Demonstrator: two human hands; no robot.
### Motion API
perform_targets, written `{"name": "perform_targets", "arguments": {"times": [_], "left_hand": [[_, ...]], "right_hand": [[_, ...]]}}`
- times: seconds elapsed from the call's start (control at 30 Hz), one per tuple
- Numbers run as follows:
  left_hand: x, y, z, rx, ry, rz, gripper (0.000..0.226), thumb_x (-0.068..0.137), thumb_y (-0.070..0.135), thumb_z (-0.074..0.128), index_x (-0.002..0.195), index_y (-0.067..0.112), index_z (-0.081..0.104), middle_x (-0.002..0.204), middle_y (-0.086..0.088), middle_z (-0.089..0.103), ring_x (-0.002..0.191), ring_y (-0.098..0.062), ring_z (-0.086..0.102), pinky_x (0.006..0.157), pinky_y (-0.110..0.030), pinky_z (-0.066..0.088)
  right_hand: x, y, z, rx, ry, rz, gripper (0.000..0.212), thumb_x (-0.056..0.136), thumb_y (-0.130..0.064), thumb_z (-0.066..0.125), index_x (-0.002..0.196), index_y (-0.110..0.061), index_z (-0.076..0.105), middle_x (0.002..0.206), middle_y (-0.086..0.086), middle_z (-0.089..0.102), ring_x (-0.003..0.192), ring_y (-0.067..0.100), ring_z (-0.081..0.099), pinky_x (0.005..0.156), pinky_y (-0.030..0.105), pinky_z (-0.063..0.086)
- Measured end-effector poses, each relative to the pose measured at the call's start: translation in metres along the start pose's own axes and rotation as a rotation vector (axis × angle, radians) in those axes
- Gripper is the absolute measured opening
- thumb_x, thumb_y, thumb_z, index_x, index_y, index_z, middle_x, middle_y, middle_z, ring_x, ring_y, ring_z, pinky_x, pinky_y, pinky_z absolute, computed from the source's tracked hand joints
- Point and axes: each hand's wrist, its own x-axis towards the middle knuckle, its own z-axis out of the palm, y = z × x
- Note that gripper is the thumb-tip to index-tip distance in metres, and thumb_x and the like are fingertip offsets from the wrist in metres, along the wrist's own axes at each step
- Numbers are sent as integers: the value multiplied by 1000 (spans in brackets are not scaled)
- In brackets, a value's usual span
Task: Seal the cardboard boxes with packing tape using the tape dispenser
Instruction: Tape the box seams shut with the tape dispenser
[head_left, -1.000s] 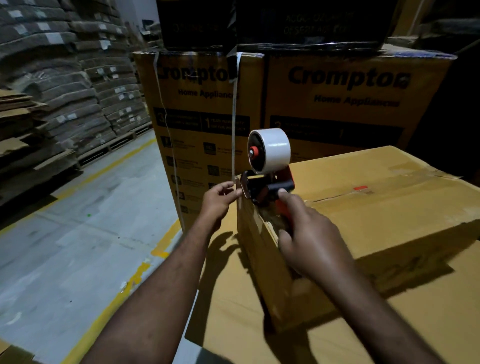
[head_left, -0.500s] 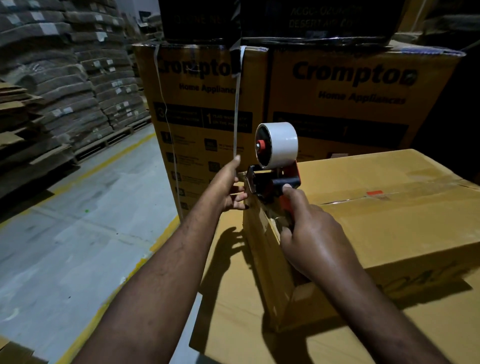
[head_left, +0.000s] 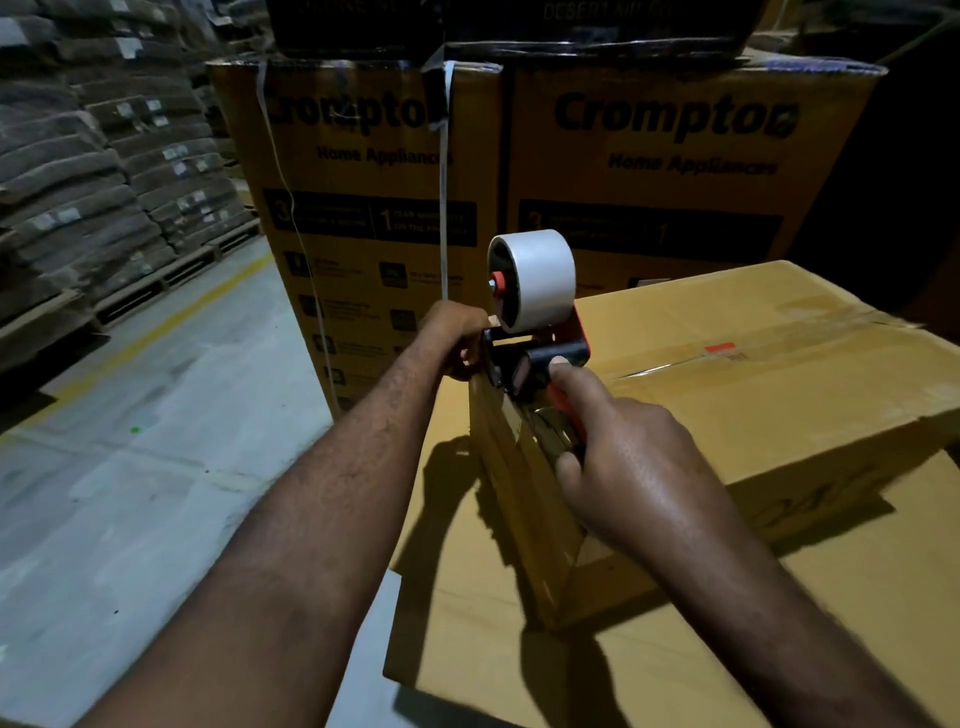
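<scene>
**Fingers** (head_left: 571, 382) of the right hand (head_left: 639, 467) are closed firmly round the handle of the dispenser (head_left: 535, 364). The forefinger lies straight along the top, its tip on the black front roller. The roll (head_left: 540, 278) stands just above and beyond that fingertip.

The left hand (head_left: 457, 338) sits immediately left of the dispenser's mouth, its fingers bent in at the top corner of the box (head_left: 753, 405). The back of the hand hides them, so it cannot be told whether they pinch a tape end, grip the cardboard edge, or hold nothing.

The box lies under and to the right of both hands, resting on a larger box (head_left: 519, 675). Its top seam runs away from the right forefinger toward a red mark (head_left: 719, 348) and looks glossy, as if already taped. The dispenser meets the box where that seam turns down the end face, below the right palm.

**Step in hand (judged):** anchoring or finishing the strip at the seam's end.

**Good practice:**
- Hold the roller flat to the cardboard under forefinger pressure.
- Keep the dispenser in line with the seam.
- Brace the box with the left hand so it does not slide on the one beneath.
- Keep the left fingers clear of the blade at the mouth.
- Rub the tail down the end face so no edge lifts.
</scene>
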Motion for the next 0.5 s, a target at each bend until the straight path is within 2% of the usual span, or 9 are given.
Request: {"name": "perform_targets", "arguments": {"times": [0.1, 0.2, 0.27, 0.4, 0.5], "left_hand": [[3, -2, 1, 5, 51, 28, 26, 93, 24, 68, 110, 6, 58, 102, -14, 60, 86, -29, 66, 72, -42, 63], [3, -1, -1, -10, 24, 33, 16, 93, 17, 67, 99, 6, 58, 105, -15, 61, 87, -29, 66, 77, -43, 62], [3, -3, -3, -7, 17, 41, 15, 92, 15, 68, 96, 4, 57, 105, -17, 62, 90, -32, 67, 82, -46, 62], [1, -6, -4, -1, 62, 92, 17, 93, 19, 68, 86, 7, 59, 99, -15, 65, 89, -31, 70, 80, -48, 62], [-1, -7, -4, 12, 49, 106, 18, 93, 24, 70, 90, 10, 60, 103, -14, 67, 89, -30, 70, 78, -44, 63]], "right_hand": [[-11, -6, -2, -44, 7, 14, 75, 97, -23, 54, 151, -45, 6, 88, -13, 42, 66, -4, 39, 48, 14, 30], [-21, -10, -2, -96, 4, 30, 79, 96, -25, 56, 150, -48, 3, 80, -16, 34, 65, -6, 34, 49, 13, 26], [-27, -12, -4, -112, -6, 44, 82, 95, -26, 58, 149, -50, 1, 81, -15, 34, 65, -5, 33, 49, 13, 26], [-44, -15, -11, -110, -34, 78, 83, 95, -30, 58, 146, -53, -3, 88, -14, 40, 68, -2, 38, 52, 13, 31], [-56, -17, -12, -115, -35, 105, 85, 94, -31, 59, 145, -54, -6, 91, -16, 38, 75, 0, 40, 57, 12, 31]]}}
